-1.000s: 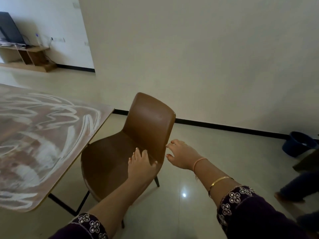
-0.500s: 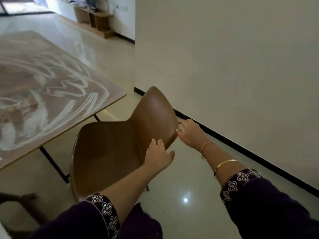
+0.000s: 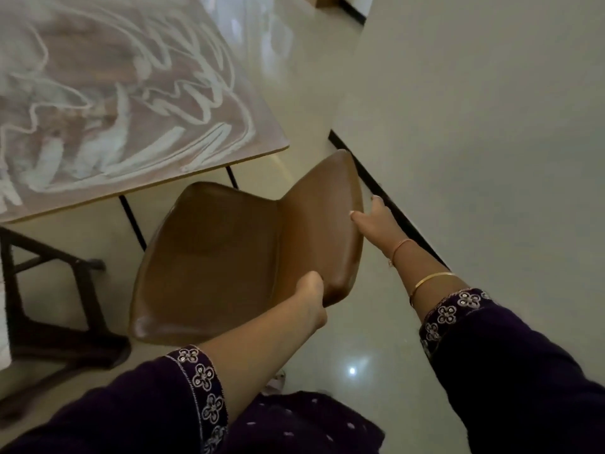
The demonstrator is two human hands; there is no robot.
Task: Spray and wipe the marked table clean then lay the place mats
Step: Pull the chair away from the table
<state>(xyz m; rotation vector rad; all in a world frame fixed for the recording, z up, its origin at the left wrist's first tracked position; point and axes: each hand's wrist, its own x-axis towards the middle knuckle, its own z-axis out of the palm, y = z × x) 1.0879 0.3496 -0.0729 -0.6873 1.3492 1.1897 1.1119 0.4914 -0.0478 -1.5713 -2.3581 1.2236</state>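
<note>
- A dark, angular frame [image 3: 45, 290] stood on the glossy floor at far left.
- The flat wooden table [image 3: 147, 93], upper left, bore smeared white scribbles.
- A smooth brown moulded chair [image 3: 212, 257] sat just beside the table's corner.
- The left hand [image 3: 311, 299] curled round the chair's near edge.
- The right hand [image 3: 373, 217] clasped the backrest's far edge, thumb in front.

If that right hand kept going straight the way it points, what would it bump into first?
The right hand grips the backrest edge of the brown chair, so it meets the chair at once. Beyond the backrest, the line probably leads toward the marked table, at its corner, though depth is unclear.
</note>
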